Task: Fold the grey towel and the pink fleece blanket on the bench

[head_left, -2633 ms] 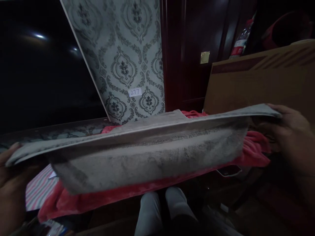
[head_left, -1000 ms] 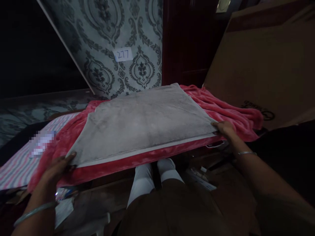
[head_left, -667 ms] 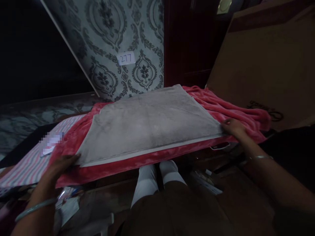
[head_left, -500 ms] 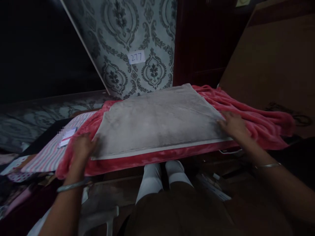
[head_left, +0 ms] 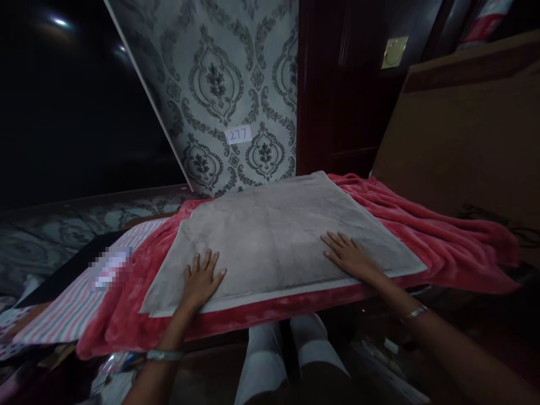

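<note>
A grey plush cloth (head_left: 270, 225) with a pale edge lies spread nearly flat over a red fleece blanket (head_left: 442, 236). My left hand (head_left: 202, 280) rests palm down on the cloth's near left part, fingers spread. On its near right part, my right hand (head_left: 348, 256) also lies flat with fingers apart. Neither hand grips anything. The blanket shows along the front edge and bunches in folds to the left and right of the cloth.
A striped cloth (head_left: 54, 309) lies at the left, with a blurred-out item on it. Behind stand a patterned wall with a paper label (head_left: 238, 134), a dark screen (head_left: 76, 112) and, at right, a large cardboard box (head_left: 464, 129). My legs are below the front edge.
Both hands have moved inward from the left and right edges of the grey cloth onto its top surface. The view has tilted up a little.
</note>
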Tool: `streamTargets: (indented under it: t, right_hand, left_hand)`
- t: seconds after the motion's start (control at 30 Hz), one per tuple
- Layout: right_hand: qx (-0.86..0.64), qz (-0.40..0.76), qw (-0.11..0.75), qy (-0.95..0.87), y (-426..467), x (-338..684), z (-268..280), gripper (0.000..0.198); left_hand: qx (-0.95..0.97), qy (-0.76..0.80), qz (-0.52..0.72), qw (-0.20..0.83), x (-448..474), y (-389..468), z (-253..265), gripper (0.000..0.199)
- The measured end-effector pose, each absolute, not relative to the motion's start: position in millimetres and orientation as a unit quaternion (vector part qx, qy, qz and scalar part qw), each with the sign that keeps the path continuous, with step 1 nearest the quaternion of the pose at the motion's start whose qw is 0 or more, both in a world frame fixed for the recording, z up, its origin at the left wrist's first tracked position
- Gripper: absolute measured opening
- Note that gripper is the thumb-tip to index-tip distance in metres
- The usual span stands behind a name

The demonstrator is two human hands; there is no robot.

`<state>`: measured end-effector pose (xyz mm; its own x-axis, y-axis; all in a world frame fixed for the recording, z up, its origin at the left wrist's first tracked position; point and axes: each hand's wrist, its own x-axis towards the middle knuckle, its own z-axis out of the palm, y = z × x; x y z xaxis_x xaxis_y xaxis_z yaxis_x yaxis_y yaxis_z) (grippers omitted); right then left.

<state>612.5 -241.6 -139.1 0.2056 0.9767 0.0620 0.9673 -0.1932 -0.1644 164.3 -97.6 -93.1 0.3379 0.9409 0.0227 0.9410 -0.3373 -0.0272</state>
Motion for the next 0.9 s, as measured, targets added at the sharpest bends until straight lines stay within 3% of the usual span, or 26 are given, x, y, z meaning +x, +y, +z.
streamTargets:
  t: [0.27,0.47,0.77,0.9]
  right_hand:
    - [-0.731,0.024,0.085,-0.677,-182,617,-98,0.059]
    - [-0.729,-0.052,0.085,-0.677,-86,603,-74,0.063]
    - [-0.759,-0.024,0.065,-0.647,-54,632,-139,0.065]
    - [-0.750,-0.022,0.086,-0.656,-52,641,-152,0.068]
  left_hand:
    - [-0.847,-0.529,-0.046,0.005,191,-52,-55,0.050]
    - [-0.886,-0.459,-0.049,-0.040,285,5,-31,0.059]
    - [-0.867,-0.495,-0.009,-0.060,299,51,-94,0.064]
    - [-0.869,-0.495,0.009,-0.023,279,65,-94,0.065]
